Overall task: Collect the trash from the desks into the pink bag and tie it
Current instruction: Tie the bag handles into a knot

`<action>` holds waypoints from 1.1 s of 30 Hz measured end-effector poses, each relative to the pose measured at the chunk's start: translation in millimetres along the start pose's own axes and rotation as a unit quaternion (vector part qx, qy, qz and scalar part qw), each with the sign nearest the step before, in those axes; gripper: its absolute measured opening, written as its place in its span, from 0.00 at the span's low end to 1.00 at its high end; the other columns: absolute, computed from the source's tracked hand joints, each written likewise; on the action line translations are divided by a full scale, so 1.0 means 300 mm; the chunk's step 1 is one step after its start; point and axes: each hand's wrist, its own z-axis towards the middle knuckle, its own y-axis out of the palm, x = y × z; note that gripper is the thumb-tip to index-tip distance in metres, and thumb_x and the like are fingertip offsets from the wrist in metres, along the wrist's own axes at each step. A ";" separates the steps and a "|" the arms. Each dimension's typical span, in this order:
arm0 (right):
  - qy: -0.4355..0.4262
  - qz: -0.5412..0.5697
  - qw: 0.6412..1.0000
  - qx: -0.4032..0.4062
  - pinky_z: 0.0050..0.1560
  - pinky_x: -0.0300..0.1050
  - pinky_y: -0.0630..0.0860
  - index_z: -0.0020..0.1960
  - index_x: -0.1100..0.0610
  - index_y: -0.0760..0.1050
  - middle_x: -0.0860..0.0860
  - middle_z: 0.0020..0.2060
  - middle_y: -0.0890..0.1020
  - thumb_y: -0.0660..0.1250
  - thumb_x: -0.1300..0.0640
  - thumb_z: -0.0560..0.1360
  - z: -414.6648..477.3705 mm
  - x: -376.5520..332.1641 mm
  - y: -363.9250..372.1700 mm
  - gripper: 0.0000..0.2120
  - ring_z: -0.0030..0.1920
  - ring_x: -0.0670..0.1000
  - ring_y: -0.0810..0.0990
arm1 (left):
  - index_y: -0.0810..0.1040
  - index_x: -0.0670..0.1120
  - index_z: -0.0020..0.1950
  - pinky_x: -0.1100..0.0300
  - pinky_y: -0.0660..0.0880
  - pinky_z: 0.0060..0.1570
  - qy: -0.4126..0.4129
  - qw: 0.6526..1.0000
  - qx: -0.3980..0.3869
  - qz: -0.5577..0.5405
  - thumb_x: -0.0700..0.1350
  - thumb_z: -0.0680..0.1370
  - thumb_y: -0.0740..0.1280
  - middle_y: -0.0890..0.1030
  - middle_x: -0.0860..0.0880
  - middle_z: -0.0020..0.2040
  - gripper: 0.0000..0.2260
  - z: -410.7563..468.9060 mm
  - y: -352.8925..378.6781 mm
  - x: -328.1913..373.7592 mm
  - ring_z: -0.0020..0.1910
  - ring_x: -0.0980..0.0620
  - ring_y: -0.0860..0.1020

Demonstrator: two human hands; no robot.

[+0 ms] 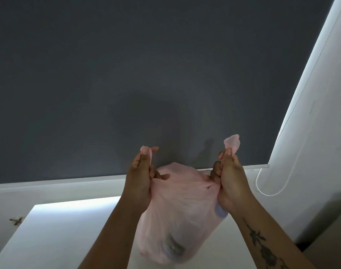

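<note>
A full, translucent pink bag rests on a white desk, low in the middle of the head view. Dim shapes of trash show through its thin plastic near the bottom and at the right side. My left hand is closed on the bag's left handle, whose tip sticks up above my fingers. My right hand is closed on the right handle, and a pink loop pokes out above that fist. The two handles are held apart, stretched outward over the bag's gathered top.
A dark grey wall fills the upper view behind a white ledge. At the right hangs a white roller blind with a beaded cord looping down. A small metal fitting sits at the left.
</note>
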 end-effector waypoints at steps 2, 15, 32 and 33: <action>0.007 -0.015 1.000 0.020 0.21 0.38 0.64 0.40 0.52 0.67 0.47 0.23 0.62 0.53 0.42 0.82 0.004 0.002 0.006 0.18 0.22 0.46 0.60 | 0.82 0.47 0.58 0.64 0.70 0.27 -0.013 0.999 0.026 -0.044 0.59 0.81 0.61 0.61 0.51 0.28 0.19 0.010 0.008 0.007 0.26 0.56 0.61; -0.025 0.074 0.996 -0.050 0.39 0.45 0.81 0.49 0.59 0.76 0.54 0.36 0.84 0.59 0.51 0.82 0.006 -0.009 0.027 0.13 0.39 0.53 0.85 | 0.77 0.43 0.59 0.55 0.82 0.48 -0.033 0.994 -0.040 -0.095 0.54 0.80 0.61 0.86 0.44 0.53 0.17 -0.005 0.062 0.000 0.52 0.45 0.84; 0.040 0.132 0.986 0.091 0.25 0.40 0.72 0.45 0.56 0.72 0.49 0.25 0.65 0.55 0.53 0.83 0.048 -0.020 0.020 0.12 0.20 0.47 0.63 | 0.77 0.46 0.47 0.67 0.67 0.19 -0.114 0.954 0.080 -0.267 0.53 0.82 0.62 0.66 0.54 0.24 0.12 0.066 0.083 -0.001 0.19 0.58 0.64; 0.048 0.159 0.983 0.083 0.26 0.41 0.74 0.45 0.56 0.72 0.49 0.24 0.65 0.56 0.54 0.83 0.048 -0.021 0.023 0.11 0.20 0.47 0.65 | 0.78 0.47 0.50 0.66 0.64 0.19 -0.102 0.964 0.072 -0.236 0.54 0.82 0.61 0.64 0.54 0.25 0.12 0.065 0.083 -0.004 0.20 0.58 0.62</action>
